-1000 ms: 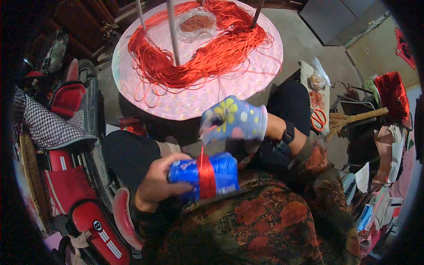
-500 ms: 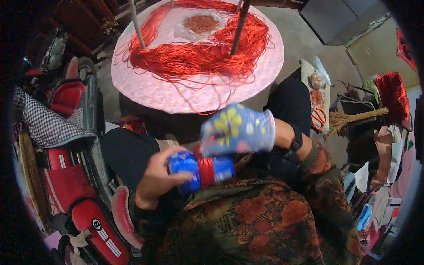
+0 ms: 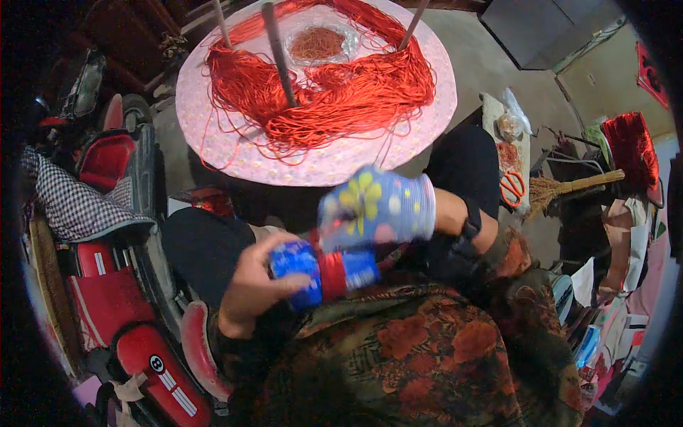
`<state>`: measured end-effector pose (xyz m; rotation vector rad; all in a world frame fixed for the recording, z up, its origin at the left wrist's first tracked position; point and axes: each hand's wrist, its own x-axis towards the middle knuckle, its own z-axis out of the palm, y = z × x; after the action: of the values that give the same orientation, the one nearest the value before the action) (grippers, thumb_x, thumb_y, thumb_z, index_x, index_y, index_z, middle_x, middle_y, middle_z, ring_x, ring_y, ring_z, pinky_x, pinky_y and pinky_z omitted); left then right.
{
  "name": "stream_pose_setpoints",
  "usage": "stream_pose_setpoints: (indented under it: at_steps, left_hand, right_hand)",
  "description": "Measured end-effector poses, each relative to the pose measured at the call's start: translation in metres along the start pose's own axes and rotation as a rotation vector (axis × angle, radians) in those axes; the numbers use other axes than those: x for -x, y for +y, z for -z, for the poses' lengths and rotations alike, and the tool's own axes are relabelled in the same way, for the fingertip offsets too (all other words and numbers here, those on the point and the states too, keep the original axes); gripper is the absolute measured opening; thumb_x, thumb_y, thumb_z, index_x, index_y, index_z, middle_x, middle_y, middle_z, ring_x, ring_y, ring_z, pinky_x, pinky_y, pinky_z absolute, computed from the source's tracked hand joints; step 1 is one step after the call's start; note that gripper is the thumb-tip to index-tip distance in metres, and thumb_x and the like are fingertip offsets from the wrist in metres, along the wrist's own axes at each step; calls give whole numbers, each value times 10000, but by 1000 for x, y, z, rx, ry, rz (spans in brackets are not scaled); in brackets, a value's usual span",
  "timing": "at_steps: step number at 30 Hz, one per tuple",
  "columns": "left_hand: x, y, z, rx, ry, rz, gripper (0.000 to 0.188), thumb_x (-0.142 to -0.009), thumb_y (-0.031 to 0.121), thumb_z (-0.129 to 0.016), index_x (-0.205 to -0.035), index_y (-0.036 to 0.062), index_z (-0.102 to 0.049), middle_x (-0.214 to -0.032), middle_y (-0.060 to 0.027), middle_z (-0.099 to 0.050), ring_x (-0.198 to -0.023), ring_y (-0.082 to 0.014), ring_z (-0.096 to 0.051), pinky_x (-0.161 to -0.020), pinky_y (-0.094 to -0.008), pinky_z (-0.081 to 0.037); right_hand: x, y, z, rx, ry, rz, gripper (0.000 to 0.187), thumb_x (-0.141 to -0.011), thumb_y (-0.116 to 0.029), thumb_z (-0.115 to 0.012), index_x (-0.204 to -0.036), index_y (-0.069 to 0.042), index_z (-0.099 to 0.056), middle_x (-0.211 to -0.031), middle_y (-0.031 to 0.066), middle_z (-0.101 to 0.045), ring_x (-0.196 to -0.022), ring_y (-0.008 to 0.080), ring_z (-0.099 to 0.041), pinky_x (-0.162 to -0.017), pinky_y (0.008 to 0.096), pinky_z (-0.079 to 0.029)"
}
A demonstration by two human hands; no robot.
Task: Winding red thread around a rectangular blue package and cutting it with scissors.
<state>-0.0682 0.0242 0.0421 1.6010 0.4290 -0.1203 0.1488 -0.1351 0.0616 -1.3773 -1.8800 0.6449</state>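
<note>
My bare left hand (image 3: 257,279) grips one end of a blue packet (image 3: 293,274), thumb across its front. Red cord (image 3: 331,274) is wound in a band round the packet's middle. Just above the packet is my right hand (image 3: 373,212), in a blue flowered glove, its fingers curled closed and somewhat blurred. A thin strand leads from the table toward this glove; the part inside the fingers is hidden. Beyond my knees, a big skein of red cord (image 3: 334,114) lies looped round upright posts (image 3: 279,57) on a round pink-covered table (image 3: 213,146).
A clear plastic bag of reddish-brown bits (image 3: 316,44) lies inside the skein. Orange-handled scissors (image 3: 512,188) rest on a narrow bench at my right, beside a straw broom (image 3: 569,188). To my left stands a red ride-on toy vehicle (image 3: 160,370) near a checked cloth (image 3: 82,196).
The round table top has turned, carrying posts and skein round; a dark post now stands further left. My gloved right hand has shifted slightly left and down. My left hand stays put.
</note>
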Motion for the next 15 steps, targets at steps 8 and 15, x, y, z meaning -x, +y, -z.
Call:
stream_pose_setpoints:
  at_steps: [8, 15]
  left_hand:
    - [9, 14, -4, 708, 495, -266, 538, -737, 195, -739, -1217, 46, -547, -1043, -79, -631, -957, -164, -607, -878, -322, -474]
    - [0, 11, -4, -164, 111, 34, 511, -676, 190, -789, -1115, 17, -594, -972, -65, -615, -873, -157, -596, -808, -310, -494]
  right_hand:
    - [50, 31, -45, -193, 68, -288, 193, -923, -240, -569, -921, -73, -664, -799, 119, -677, -728, 291, -660, -662, 364, -524]
    - [9, -12, -8, -119, -22, -130, 236, -862, -331, -644, -847, -96, -662, -751, 123, -653, -661, 281, -641, -595, 355, -497]
